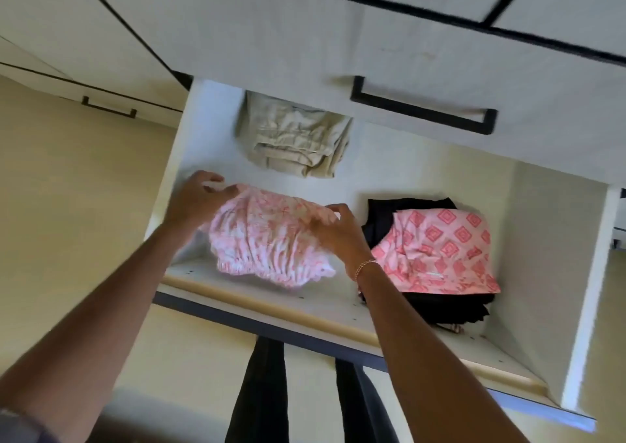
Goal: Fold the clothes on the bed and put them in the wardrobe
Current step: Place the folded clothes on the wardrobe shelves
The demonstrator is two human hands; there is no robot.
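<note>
A folded pink and white patterned garment lies at the left front of the open wardrobe shelf. My left hand grips its far left corner. My right hand pinches its right top edge; a thin bracelet circles that wrist. To the right, a folded pink cloth with diamond motifs rests on a stack of black clothes. A folded beige garment lies at the back of the shelf.
An open wardrobe door with a black bar handle hangs over the shelf's upper right. White side walls bound the compartment. Dark clothes hang below the shelf. A closed door with a handle is at left.
</note>
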